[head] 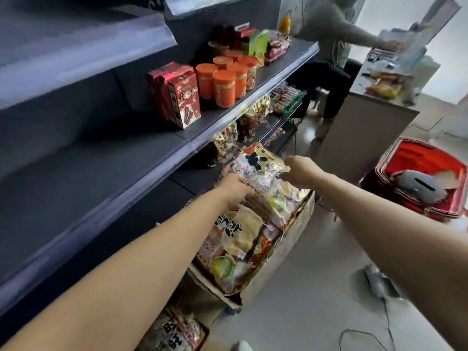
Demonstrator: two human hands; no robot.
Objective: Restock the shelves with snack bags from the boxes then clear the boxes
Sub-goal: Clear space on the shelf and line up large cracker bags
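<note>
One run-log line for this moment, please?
left hand: holds bag | right hand: holds bag | bag: above box | box: more bags inside

A dark grey shelving unit (pixel 76 173) with tiered boards runs along the left side from near to far. The floor (pixel 316 287) is pale, glossy tile, and a thin black cable (pixel 354 330) loops across it at the near right. At the far right stands a light beige counter (pixel 359 133), with a stack of red shopping baskets (pixel 430 160) on the floor just beside it. Bright white daylight fills the far right corner behind the counter.
</note>
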